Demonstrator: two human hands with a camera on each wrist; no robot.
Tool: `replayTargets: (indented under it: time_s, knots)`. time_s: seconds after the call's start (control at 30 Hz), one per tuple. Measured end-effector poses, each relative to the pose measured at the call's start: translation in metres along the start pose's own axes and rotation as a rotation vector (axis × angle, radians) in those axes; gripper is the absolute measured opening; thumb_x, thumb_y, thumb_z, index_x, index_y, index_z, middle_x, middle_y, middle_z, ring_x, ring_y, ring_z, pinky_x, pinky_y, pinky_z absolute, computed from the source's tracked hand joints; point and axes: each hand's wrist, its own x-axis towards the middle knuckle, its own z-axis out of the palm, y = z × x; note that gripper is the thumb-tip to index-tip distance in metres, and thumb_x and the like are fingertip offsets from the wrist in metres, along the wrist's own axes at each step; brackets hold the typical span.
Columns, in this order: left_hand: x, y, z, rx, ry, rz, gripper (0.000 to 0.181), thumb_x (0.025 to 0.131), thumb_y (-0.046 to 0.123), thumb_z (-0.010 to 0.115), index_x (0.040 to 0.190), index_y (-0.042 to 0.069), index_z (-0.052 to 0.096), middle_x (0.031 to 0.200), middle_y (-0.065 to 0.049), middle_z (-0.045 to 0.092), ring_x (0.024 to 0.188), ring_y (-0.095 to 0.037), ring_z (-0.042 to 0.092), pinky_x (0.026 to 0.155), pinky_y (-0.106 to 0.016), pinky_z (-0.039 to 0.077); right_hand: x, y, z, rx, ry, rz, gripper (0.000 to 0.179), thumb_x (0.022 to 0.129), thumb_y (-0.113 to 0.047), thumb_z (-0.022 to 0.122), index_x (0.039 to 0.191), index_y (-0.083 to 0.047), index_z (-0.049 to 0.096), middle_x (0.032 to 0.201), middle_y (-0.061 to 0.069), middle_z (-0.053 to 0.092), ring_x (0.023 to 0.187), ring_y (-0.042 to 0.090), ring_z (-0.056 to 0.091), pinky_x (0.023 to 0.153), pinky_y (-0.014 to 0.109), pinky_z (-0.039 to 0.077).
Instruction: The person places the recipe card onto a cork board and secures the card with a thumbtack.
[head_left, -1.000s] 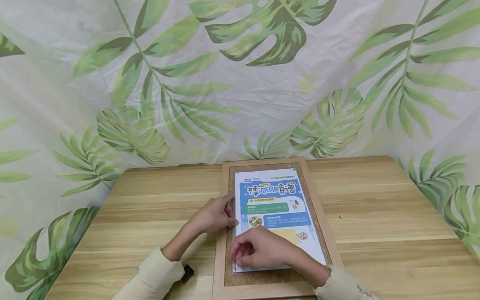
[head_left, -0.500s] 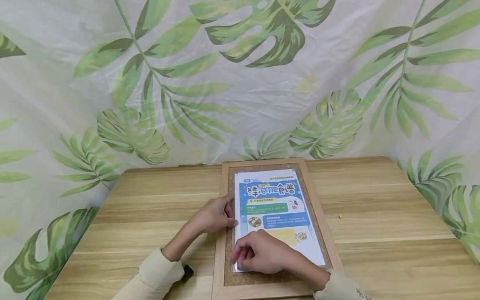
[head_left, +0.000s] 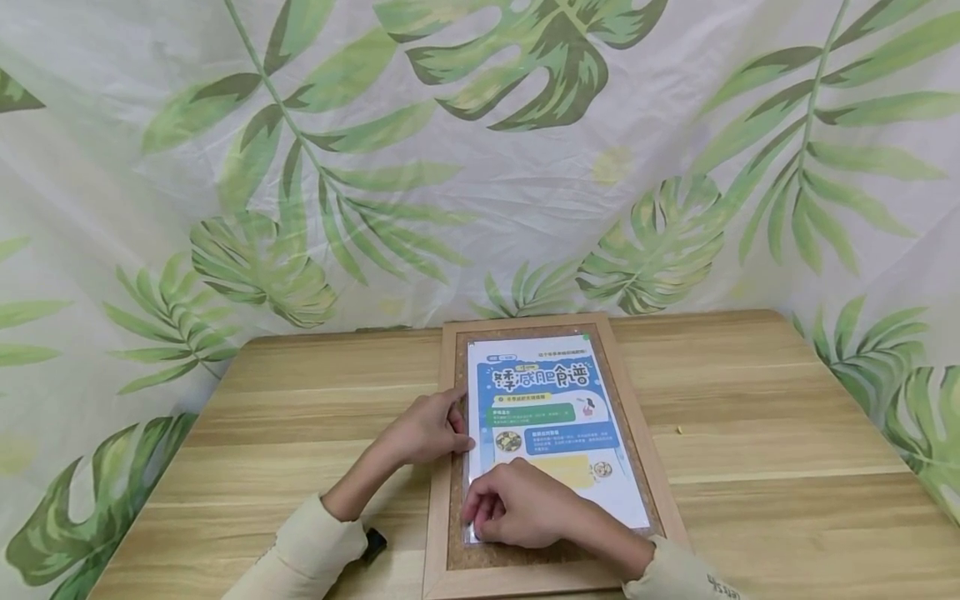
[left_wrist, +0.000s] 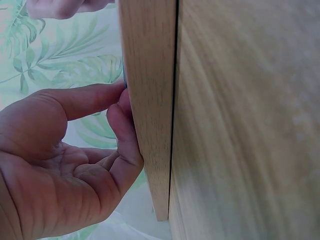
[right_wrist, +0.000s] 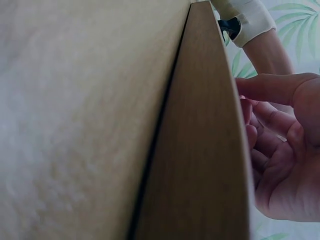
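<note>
Lowest in the head frame, my right hand (head_left: 517, 507) sat on the near left corner of the laminated sheet (head_left: 558, 417), fingers curled down and pressing or pinching that corner; I could not tell which. Against the frame a second earlier the hand had crept slightly leftward and the sheet had shifted a touch left with it, so its near edge now lay squarer inside the cork board (head_left: 525, 557). I judged the sheet was being settled into place, not lifted.

Just above, at mid-left of the board, my left hand (head_left: 427, 429) had not moved: fingertips (left_wrist: 122, 107) were pressed against the wooden frame (head_left: 438, 533) and the sheet's left edge, loosely bent, holding nothing.

Farther up, the wooden table (head_left: 750, 417) ran to the leaf-print cloth (head_left: 480, 150).
</note>
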Motion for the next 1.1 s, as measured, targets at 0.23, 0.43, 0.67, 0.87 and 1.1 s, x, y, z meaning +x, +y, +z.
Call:
replayTargets:
  time_s: [0.23, 0.43, 0.67, 0.87, 1.1]
  knots:
    - [0.0000, 0.0002, -0.0008, -0.003, -0.004, 0.006, 0.091, 0.089, 0.003, 0.084, 0.163, -0.010, 0.033, 0.080, -0.003, 0.067, 0.067, -0.014, 0.058, 0.058, -0.025, 0.042, 0.0032, 0.0023, -0.0002, -0.035, 0.037, 0.009, 0.017, 0.087, 0.000, 0.077, 0.090, -0.016, 0.080, 0.074, -0.015, 0.069, 0.065, -0.005, 0.060, 0.066, 0.016, 0.052]
    - [0.0005, -0.0014, -0.0008, -0.003, -0.004, 0.013, 0.092, 0.089, 0.003, 0.084, 0.163, -0.010, 0.032, 0.080, -0.003, 0.066, 0.067, -0.014, 0.057, 0.058, -0.026, 0.042, 0.0038, 0.0025, -0.0002, -0.032, 0.017, 0.002, 0.017, 0.087, 0.000, 0.077, 0.090, -0.017, 0.081, 0.074, -0.016, 0.070, 0.064, -0.006, 0.060, 0.065, 0.016, 0.052]
    - [0.0005, -0.0013, -0.0012, -0.012, -0.009, 0.006, 0.089, 0.090, 0.002, 0.084, 0.163, -0.010, 0.034, 0.080, -0.003, 0.066, 0.068, -0.014, 0.058, 0.059, -0.026, 0.042, 0.0032, -0.0010, 0.0019, -0.058, 0.014, 0.010, 0.018, 0.086, -0.001, 0.078, 0.088, -0.019, 0.080, 0.072, -0.018, 0.069, 0.062, -0.007, 0.058, 0.061, 0.016, 0.049]
    - [0.0002, -0.0004, -0.0017, -0.016, -0.007, 0.004, 0.091, 0.089, 0.003, 0.084, 0.163, -0.010, 0.032, 0.080, -0.003, 0.066, 0.068, -0.014, 0.057, 0.058, -0.026, 0.042, 0.0029, -0.0021, 0.0019, -0.079, 0.032, 0.023, 0.018, 0.085, -0.002, 0.079, 0.088, -0.020, 0.079, 0.071, -0.019, 0.069, 0.062, -0.007, 0.058, 0.062, 0.016, 0.049]
    - [-0.0004, -0.0008, -0.0012, -0.009, -0.004, 0.008, 0.092, 0.089, 0.002, 0.084, 0.164, -0.009, 0.033, 0.079, -0.003, 0.066, 0.067, -0.014, 0.057, 0.058, -0.026, 0.041, 0.0027, -0.0022, 0.0033, -0.119, 0.061, 0.017, 0.017, 0.083, -0.005, 0.080, 0.087, -0.021, 0.079, 0.070, -0.019, 0.066, 0.061, -0.008, 0.055, 0.062, 0.015, 0.048]
